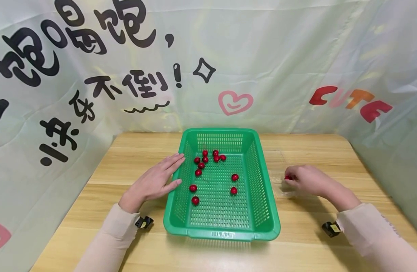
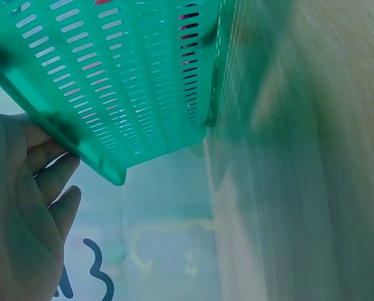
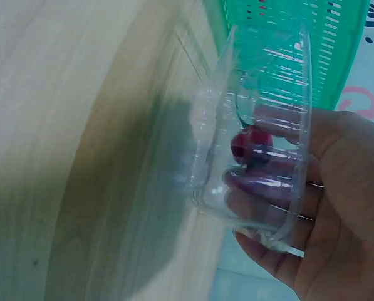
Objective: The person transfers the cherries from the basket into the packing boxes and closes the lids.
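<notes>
Pale backdrop (image 1: 276,56) cloth is hung around a wooden table (image 1: 93,211); on it are printed black lettering (image 1: 101,80), a pink heart (image 1: 235,102) and the coloured word CUTE (image 1: 353,102). A green basket (image 1: 220,234) has been set on the wood, lengthwise to the viewer, and loose cherries (image 1: 201,165) are scattered across its slotted floor: most are gathered toward the left and far end, while two are seen apart on the right half.

At the basket's left, the left hand (image 1: 155,181) is laid palm down, its arm brought in diagonally from the lower left. Its fingers are stretched out straight and rested against the left rim, held close to one another, with the thumb spread away from them, near the rim. The palm is carried outside the basket.

On the right, the right hand (image 1: 308,180) is lowered over a clear box (image 3: 212,166) that is placed just beside the basket. Its wrist is bent slightly downward and its fingers are curled, reached past the box's rim; by thumb and finger a single cherry (image 3: 252,144), its stem raised, is pinched, and it is seen through the clear wall. Both wrists are covered by pale sleeves (image 1: 110,234), and a small black device (image 1: 331,229) is worn at each cuff.
</notes>
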`<state>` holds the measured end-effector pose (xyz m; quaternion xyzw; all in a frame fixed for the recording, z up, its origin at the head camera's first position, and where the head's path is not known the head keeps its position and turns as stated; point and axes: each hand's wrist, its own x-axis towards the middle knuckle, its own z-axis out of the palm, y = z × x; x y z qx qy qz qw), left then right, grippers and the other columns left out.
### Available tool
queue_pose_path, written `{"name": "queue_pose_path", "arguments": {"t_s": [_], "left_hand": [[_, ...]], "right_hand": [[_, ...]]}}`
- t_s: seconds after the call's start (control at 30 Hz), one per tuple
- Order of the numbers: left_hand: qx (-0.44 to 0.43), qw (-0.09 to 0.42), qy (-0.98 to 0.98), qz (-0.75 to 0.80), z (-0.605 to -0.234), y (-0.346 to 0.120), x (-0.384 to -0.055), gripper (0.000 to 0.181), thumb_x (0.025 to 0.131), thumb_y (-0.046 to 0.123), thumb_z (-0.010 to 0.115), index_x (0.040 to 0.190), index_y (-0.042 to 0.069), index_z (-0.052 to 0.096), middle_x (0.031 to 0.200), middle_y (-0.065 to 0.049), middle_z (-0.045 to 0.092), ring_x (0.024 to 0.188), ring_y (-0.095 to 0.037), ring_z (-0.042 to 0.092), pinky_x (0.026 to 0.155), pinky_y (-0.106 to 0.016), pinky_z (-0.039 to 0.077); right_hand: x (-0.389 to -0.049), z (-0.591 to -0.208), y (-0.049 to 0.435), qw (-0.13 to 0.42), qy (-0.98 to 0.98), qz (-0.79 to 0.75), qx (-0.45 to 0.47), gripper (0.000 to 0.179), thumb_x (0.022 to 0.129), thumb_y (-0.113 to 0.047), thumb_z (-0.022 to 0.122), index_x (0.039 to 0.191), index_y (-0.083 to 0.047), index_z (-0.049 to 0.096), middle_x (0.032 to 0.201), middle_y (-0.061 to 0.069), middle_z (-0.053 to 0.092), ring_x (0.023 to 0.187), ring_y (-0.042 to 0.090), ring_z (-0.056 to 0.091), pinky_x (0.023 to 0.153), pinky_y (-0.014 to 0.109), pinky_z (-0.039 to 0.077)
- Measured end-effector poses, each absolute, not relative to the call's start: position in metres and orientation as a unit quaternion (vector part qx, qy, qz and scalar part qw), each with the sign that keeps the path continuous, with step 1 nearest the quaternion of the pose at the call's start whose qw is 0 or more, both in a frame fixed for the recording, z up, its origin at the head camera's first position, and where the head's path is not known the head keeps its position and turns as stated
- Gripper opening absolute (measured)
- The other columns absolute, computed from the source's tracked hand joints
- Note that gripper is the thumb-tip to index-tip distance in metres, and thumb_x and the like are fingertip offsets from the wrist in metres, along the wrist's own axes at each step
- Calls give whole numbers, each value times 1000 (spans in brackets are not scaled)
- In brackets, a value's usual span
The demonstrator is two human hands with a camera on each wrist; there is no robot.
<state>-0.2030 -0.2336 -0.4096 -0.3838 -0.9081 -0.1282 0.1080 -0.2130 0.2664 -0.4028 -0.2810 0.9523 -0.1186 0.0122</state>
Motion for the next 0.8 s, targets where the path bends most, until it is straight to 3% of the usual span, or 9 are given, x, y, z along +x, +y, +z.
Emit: {"name": "queue_pose_path", "arguments": {"t_s": [0.27, 0.47, 0.8], "left_hand": [[-382, 109, -909, -128, -410, -234, -201, 68, 100, 42, 47, 154, 5, 28, 159, -8, 26, 147, -26, 21, 116, -45, 26], [-383, 111, -907, -132, -411, -233, -201, 68, 100, 42, 47, 154, 5, 29, 159, -8, 26, 147, -26, 21, 116, -45, 26], [-383, 115, -906, -135, -412, -233, -202, 68, 101, 43, 45, 154, 5, 28, 159, -7, 26, 147, -25, 20, 116, -45, 26]], "right_hand": [[-216, -409, 265, 26, 951, -104, -289, 11, 89, -18, 71, 96, -11, 65, 76, -9, 59, 67, 10, 54, 62, 37, 50], [-215, -412, 263, 24, 952, -94, -290, 10, 90, -18, 71, 89, -15, 61, 74, -10, 53, 64, 10, 49, 60, 35, 45], [-217, -402, 260, -3, 949, -89, -302, 13, 89, -17, 71, 98, -9, 65, 89, 1, 64, 71, 16, 61, 63, 40, 53]]}}
